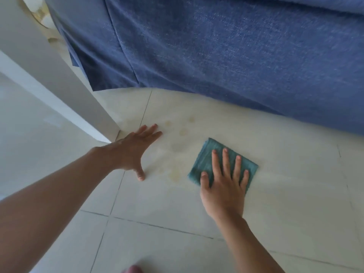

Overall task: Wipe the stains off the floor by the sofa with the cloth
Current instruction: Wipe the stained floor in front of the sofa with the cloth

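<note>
at far left: white wall panel [59, 79], its corner meeting the floor.
left hand [132, 148]: fingers spread, palm flat on the floor [177, 209], bracing; holds nothing.
stains [175, 172]: pale yellow blotches between the two hands, some further up near the sofa; not yet cleared.
cloth [206, 160]: teal, folded square, flat on the tile just right of the stains.
right hand [222, 186]: fingers spread, pressing flat on the cloth, not pinching it.
sofa [236, 56]: blue fabric, along the top, hem touching the floor.
step advice: likely best to keep even palm pressure and sweep leftwards across the blotches, overlapping passes.
containers: none visible.
</note>
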